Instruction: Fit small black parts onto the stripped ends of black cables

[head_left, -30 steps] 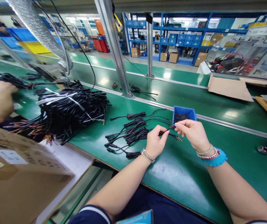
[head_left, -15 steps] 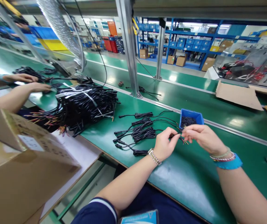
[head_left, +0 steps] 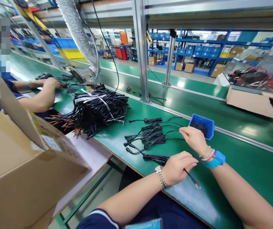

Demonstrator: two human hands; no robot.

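My left hand is closed around a black cable, whose stripped end with coloured wires sticks out to the right, low over the green bench. A coiled cable bundle lies just left of this hand. My right hand is closed, fingertips together at the loose ends of other coiled black cables; what they pinch, if anything, is hidden. Right behind that hand stands a blue bin with small dark pieces in it.
A large tied heap of black cables lies on the bench to the left. Cardboard boxes stand at the lower left. A metal post rises behind the cables. Another person's arm is at the far left.
My hands have parted. The left has come nearer to me with a cable end, and the right has moved left beside the bin. The view has shifted slightly left and up.
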